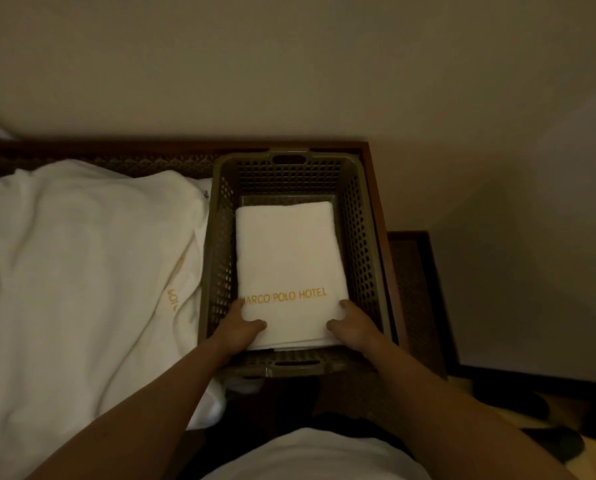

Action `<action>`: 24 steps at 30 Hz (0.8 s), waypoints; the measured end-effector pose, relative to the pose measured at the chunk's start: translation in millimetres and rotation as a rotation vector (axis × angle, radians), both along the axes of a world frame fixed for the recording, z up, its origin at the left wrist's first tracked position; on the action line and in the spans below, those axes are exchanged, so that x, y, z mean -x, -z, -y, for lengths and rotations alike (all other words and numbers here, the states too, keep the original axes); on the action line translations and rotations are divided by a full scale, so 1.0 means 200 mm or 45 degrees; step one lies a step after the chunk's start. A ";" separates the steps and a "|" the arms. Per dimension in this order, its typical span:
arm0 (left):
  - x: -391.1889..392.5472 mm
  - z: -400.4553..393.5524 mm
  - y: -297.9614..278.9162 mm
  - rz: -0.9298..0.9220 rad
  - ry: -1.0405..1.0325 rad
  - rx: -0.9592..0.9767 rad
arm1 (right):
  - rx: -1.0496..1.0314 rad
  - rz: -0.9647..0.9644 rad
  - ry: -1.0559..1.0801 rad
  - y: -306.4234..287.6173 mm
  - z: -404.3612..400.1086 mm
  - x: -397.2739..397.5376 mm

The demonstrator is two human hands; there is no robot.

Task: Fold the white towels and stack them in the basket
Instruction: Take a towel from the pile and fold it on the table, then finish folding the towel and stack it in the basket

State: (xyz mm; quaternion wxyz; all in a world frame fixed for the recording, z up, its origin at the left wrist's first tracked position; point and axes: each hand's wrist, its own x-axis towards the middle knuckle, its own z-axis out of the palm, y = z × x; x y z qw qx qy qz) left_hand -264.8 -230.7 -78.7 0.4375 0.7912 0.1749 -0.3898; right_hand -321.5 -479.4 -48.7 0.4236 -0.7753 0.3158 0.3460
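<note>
I have one folded towel [289, 265] lying flat in the basket [369, 237], and I judge the task well under way but not finished: a heap of unfolded white towels [82, 271] lies on the surface to the left of the basket, touching its left wall. Those remain to be folded and stacked. At the near edge of the folded towel I see thin layers underneath, so it may sit on another piece, though I cannot tell how many lie below.

My left hand [241, 327] grips the near left corner of the folded towel, thumb on top and fingers tucked under the edge. My right hand [352, 323] does the same at the near right corner. Each grip is closed on the cloth.

The towel's long axis runs near to far, along the basket's length. Its gold lettering reads left to right across the near end, upright from my side.
</note>
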 end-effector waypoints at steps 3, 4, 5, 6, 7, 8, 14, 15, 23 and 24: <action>0.01 -0.01 0.01 -0.014 -0.002 0.047 | 0.048 0.012 -0.027 0.00 -0.02 0.03; 0.01 -0.01 0.01 -0.012 0.013 0.053 | 0.065 0.016 -0.030 0.00 -0.02 0.03; 0.00 0.00 0.00 -0.010 0.020 0.054 | 0.070 0.007 -0.030 0.00 -0.02 0.04; 0.00 0.00 -0.01 -0.002 0.030 0.043 | 0.074 0.004 -0.031 0.02 -0.01 0.04; 0.00 0.00 -0.02 0.006 0.038 0.029 | 0.081 -0.006 -0.043 0.02 -0.01 0.04; 0.00 0.01 -0.03 0.012 0.052 0.018 | 0.092 -0.021 -0.066 0.02 0.00 0.04; 0.02 -0.01 -0.17 0.135 0.263 -0.027 | 0.313 -0.147 -0.259 -0.05 -0.13 0.01; 0.03 -0.04 -0.21 0.174 0.229 -0.020 | 0.378 -0.100 -0.313 -0.07 -0.19 -0.01; 0.09 -0.41 -0.57 0.474 -0.219 0.016 | 0.143 0.565 -0.485 -0.22 -0.78 -0.27; 0.10 -0.47 -0.59 0.477 -0.263 0.004 | 0.111 0.631 -0.499 -0.25 -0.86 -0.32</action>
